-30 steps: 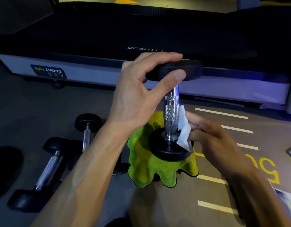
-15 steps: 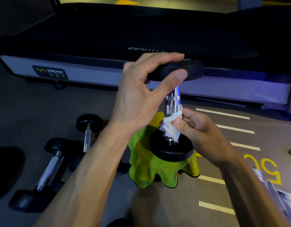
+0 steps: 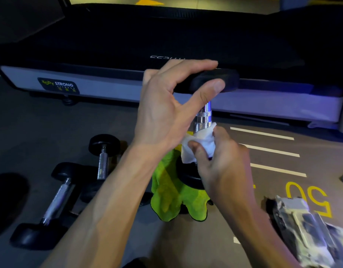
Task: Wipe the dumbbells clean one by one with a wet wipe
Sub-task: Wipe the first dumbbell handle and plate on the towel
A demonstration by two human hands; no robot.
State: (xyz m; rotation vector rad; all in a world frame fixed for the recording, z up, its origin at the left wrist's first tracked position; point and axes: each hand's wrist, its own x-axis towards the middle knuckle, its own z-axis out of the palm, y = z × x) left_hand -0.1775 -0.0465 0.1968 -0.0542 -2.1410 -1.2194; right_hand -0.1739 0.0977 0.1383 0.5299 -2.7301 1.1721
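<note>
Treadmill [image 3: 166, 35] runs across the far side; nearer, mid-scene, the dumbbell [image 3: 204, 115] stands upright w/ its lower head on a green cloth [image 3: 170, 194], prob. so the chrome handle is reachable all round. Left hand [image 3: 166, 113] pinches the top head btwn thumb & fingers to steady it. Right hand [image 3: 221, 163] has fingers curled round the wet wipe [image 3: 199, 142], wrapping it on the lower handle; two more dumbbells [image 3: 74, 180] lie on the floor at left.
</note>
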